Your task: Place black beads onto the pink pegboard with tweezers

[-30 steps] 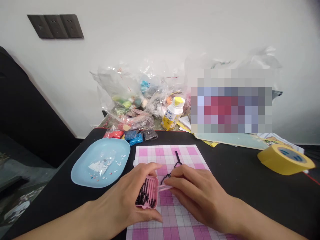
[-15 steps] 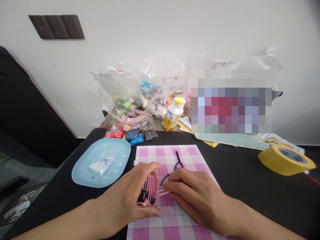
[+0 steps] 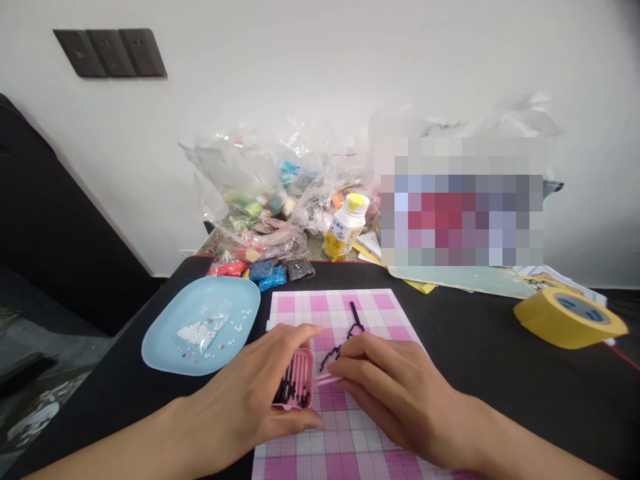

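My left hand (image 3: pixel 250 383) is wrapped round a small pink ridged tray (image 3: pixel 303 367), which holds black beads (image 3: pixel 289 390) in its grooves. Pinched in the fingers of my right hand (image 3: pixel 400 397) are pink tweezers (image 3: pixel 326 380), their tips just right of the tray's edge. Whether a bead sits between the tips is too small to tell. Under both hands lies a pink-and-white checked pegboard (image 3: pixel 305 303). A thin outline of black beads (image 3: pixel 355 313) runs down it and passes partly behind my right hand.
Left of the board, a light blue plate (image 3: pixel 167 320) carries a bag of white beads (image 3: pixel 203 331) and loose ones. Bead packets (image 3: pixel 273 277), plastic bags (image 3: pixel 240 167) and a yellow-white bottle (image 3: pixel 345 227) stand along the back. A yellow tape roll (image 3: pixel 550 320) lies at right.
The tweezers' tips have drawn back slightly to the right, out of the tray to beside its edge. My left hand keeps its hold on the tray.
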{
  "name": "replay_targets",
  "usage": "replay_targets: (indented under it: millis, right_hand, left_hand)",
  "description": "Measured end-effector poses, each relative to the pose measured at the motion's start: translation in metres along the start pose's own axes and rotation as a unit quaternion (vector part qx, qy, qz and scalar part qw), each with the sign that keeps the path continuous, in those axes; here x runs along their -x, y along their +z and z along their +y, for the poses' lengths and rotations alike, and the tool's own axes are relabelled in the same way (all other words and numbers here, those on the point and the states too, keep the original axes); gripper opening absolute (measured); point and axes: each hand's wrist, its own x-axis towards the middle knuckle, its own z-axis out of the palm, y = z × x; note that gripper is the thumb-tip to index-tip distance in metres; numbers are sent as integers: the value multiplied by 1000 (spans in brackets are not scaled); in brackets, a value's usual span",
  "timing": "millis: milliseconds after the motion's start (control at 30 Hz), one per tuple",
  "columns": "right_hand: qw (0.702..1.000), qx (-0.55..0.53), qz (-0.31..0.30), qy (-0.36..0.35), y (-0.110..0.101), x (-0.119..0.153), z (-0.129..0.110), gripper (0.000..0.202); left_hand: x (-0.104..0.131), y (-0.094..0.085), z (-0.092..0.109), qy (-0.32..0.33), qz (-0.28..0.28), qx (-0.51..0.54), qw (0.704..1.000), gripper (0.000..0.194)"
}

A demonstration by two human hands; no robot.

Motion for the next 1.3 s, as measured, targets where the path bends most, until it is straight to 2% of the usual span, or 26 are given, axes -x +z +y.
replay_targets:
  millis: [233,533,733,967,1300]
  right_hand:
    - [998,30,47,30,-4,-2,3,15]
    - [997,42,48,47,-4,2,9,9]
    - [997,38,35,50,-2,3,9,7]
    - [998,33,21,52,0,3,9,8]
    - [998,39,12,50,2,4,10,11]
  left_hand:
    - [-2,-5,-1,48,2,-89,995,61]
    - [-6,-4,-4,83,-19,-120,989,38]
    - [-5,-5,-2,105,4,-125,987,25]
    - [-5,-6,-1,121,7,-135,983,18]
    - [-5,-4,-1,130,-3,-136,982,19]
